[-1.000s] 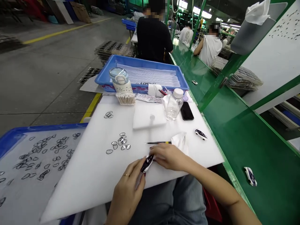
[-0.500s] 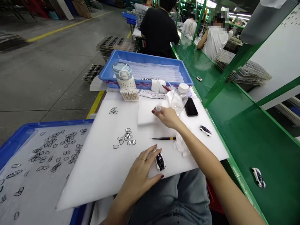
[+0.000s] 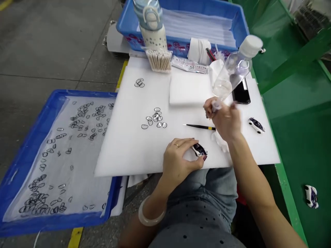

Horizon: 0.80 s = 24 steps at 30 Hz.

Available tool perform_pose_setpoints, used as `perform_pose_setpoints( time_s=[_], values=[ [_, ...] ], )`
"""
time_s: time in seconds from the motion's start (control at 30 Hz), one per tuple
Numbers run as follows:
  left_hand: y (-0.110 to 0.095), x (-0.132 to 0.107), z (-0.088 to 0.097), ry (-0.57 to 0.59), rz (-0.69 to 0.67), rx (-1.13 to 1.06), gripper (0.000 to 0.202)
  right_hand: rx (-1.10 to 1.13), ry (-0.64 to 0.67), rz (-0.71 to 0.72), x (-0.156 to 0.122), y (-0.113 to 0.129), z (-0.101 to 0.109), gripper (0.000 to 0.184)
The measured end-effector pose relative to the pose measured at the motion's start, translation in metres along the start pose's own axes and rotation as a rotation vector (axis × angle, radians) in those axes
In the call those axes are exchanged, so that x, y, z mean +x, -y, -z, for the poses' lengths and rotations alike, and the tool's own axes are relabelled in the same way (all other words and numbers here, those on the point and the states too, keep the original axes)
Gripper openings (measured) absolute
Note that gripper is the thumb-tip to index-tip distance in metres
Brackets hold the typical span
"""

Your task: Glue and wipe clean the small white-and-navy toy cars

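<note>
My left hand (image 3: 178,158) has its thumb and fingers closed about a small white toy car (image 3: 199,150) with a dark top, near the front edge of the white board (image 3: 124,148). My right hand (image 3: 224,119), smeared by motion, is curled around a small whitish cylinder (image 3: 216,105) whose kind I cannot make out. Below that hand lies a fine black paintbrush (image 3: 199,126), its tip to the left, with crumpled tissue (image 3: 221,141) beside it. Several thin dark-rimmed oval rings (image 3: 156,117) lie loose left of the brush.
Behind stand a clear bottle (image 3: 234,69), cotton swabs (image 3: 159,61), a drinking cup (image 3: 152,27) and a blue bin (image 3: 181,46). A phone (image 3: 241,92) and another toy car (image 3: 256,125) are at right. A blue tray (image 3: 88,220) of rings lies left; a green conveyor (image 3: 292,137) runs right.
My view has tilted down. My left hand has closed on the toy car, which now lies turned. My right hand has drawn back from the white pad towards me with the small cylinder.
</note>
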State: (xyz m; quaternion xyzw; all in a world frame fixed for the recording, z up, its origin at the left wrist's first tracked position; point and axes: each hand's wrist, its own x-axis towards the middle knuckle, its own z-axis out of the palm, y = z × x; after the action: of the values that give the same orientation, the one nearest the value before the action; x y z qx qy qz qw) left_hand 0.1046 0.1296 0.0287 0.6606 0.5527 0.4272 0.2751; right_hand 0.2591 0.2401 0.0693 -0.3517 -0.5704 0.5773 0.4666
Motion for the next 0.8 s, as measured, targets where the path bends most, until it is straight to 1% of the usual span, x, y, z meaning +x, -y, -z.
perform_pose_setpoints(
  time_s=[0.07,0.13,0.17,0.2,0.27,0.37,0.47,0.63,0.8],
  values=[
    [0.0,0.001,0.001,0.001,0.002,-0.011,0.031,0.143,0.082,0.05,-0.013,0.016,-0.006,0.066],
    [0.0,0.003,0.001,-0.004,0.009,-0.016,0.03,0.262,0.176,0.04,-0.027,0.028,-0.012,0.069],
    [-0.001,0.003,0.001,-0.009,0.015,-0.018,0.029,0.311,0.2,0.03,-0.034,0.031,-0.016,0.07],
    [-0.001,0.003,0.001,-0.015,0.021,-0.018,0.029,0.353,0.195,0.022,-0.04,0.032,-0.019,0.07],
    [-0.001,0.004,0.001,-0.023,0.031,-0.015,0.028,0.414,0.125,0.01,-0.047,0.027,-0.026,0.069],
    [-0.002,0.004,0.0,-0.024,0.037,-0.006,0.026,0.48,0.034,0.029,-0.05,0.017,-0.034,0.067],
    [-0.002,0.004,0.0,-0.023,0.04,0.004,0.024,0.504,0.016,0.048,-0.047,0.012,-0.04,0.067],
    [-0.001,0.004,0.0,-0.036,0.025,0.021,0.022,0.473,-0.022,-0.011,-0.048,0.012,-0.044,0.064],
    [-0.001,0.004,0.0,-0.028,0.031,0.027,0.022,0.435,-0.051,-0.024,-0.051,0.011,-0.045,0.062]
  ],
)
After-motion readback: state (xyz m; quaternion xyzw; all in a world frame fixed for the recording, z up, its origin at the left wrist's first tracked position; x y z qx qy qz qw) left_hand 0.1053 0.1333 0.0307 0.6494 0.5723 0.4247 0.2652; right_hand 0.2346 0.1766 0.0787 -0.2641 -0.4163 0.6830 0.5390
